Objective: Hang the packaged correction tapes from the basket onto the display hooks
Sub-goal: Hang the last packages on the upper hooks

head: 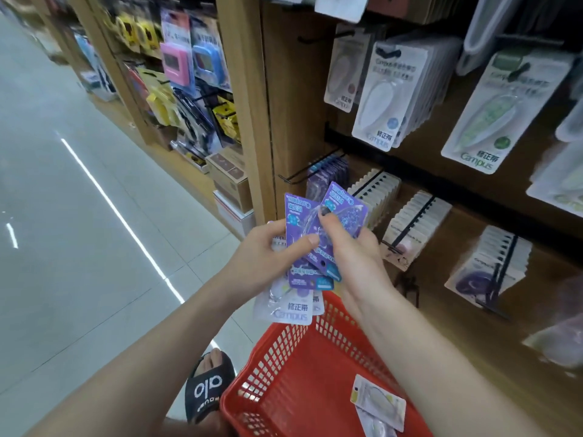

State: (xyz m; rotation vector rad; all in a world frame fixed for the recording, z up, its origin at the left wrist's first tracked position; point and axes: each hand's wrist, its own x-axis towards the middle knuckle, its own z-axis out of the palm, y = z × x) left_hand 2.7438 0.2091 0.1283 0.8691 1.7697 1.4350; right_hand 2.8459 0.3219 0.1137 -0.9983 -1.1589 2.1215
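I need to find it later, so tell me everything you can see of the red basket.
The red basket looks like moulded plastic, with lattice walls of small rectangular holes and a solid rim. It sits low in front of the person, beside the wooden display shelf and near a sandalled foot. At least two packaged correction tapes lie inside. Neither hand touches it.
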